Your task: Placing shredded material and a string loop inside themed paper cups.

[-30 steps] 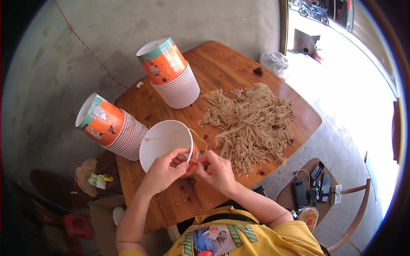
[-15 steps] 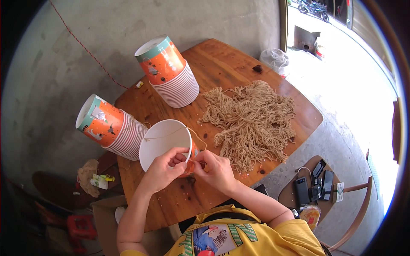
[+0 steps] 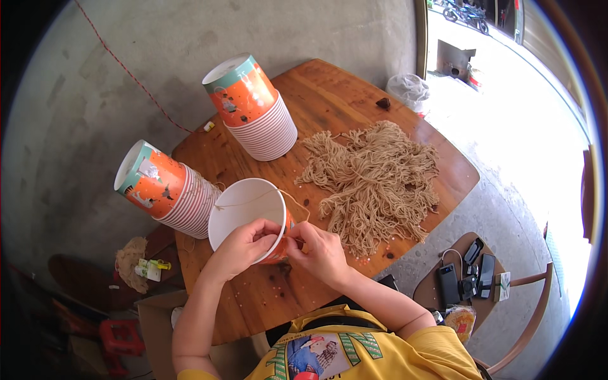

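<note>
A paper bucket (image 3: 237,212), white inside and orange outside, is tilted on the wooden table before me with its mouth toward me. My left hand (image 3: 244,249) is closed over the near right rim, its fingertips inside and partly hidden. Just outside that rim, my right hand (image 3: 318,253) pinches the end of a tan string (image 3: 295,201) against the wall. The string crosses the bucket's mouth and loops out over the right side. A large heap of tan strings (image 3: 377,183) lies to the right of my hands.
Two stacks of nested orange-and-green buckets stand on the table (image 3: 335,88): a left stack (image 3: 166,187) and a far stack (image 3: 250,104). A bagged bin (image 3: 408,92) is beyond the far right edge. Phones (image 3: 448,284) lie on a chair at right.
The fingers of my left hand have shifted slightly along the inside of the rim and now lie flatter. My right hand stays at the outer wall.
</note>
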Demonstrator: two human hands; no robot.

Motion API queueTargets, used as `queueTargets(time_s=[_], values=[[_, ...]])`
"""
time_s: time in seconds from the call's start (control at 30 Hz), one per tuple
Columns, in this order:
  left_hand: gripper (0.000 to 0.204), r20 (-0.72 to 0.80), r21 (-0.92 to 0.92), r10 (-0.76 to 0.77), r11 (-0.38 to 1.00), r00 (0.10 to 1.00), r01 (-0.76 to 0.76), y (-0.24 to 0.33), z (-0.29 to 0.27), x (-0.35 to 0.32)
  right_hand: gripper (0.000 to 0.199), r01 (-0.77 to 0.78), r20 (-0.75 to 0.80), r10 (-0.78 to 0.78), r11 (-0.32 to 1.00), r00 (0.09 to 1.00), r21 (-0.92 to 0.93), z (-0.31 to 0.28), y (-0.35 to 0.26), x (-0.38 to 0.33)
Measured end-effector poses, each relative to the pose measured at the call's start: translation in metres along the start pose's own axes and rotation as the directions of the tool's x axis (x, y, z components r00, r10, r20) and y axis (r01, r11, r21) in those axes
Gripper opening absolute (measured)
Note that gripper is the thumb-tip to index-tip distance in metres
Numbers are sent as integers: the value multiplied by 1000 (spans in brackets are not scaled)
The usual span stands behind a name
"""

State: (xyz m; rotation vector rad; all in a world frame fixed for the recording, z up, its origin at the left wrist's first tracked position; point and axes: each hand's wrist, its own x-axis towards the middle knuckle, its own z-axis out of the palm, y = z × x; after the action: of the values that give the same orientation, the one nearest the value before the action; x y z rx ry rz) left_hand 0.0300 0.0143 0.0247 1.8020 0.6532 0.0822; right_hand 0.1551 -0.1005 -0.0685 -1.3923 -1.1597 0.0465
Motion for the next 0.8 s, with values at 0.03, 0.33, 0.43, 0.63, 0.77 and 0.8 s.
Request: queueTargets(time_s=[0.03, 0.33, 0.43, 0.63, 0.77, 0.8], values=[[18, 2, -2, -36, 999, 999, 36, 1, 1, 1, 15, 1, 0, -1, 1000, 1000, 0, 0, 0, 0], [9, -35, 95, 27, 995, 999, -24, -5, 2, 4, 12, 30, -5, -30, 999, 1000, -22, 0, -1, 2], [8, -167, 184, 100, 981, 981, -68, -13, -3, 7, 15, -63, 64, 58, 994, 996, 84, -6, 1, 3], [7, -205, -151, 129, 975, 970, -162, -11, -10, 7, 25, -143, 235, 104, 977, 966, 156, -29, 6, 20], [8, -233, -115, 169, 973, 958, -200, -5, -8, 11, 23, -131, 358, 90, 987, 929, 92, -32, -8, 51], [8, -240, -84, 184, 974, 953, -210, -3, -6, 13, 23, -122, 361, 83, 989, 929, 87, -29, -10, 56]])
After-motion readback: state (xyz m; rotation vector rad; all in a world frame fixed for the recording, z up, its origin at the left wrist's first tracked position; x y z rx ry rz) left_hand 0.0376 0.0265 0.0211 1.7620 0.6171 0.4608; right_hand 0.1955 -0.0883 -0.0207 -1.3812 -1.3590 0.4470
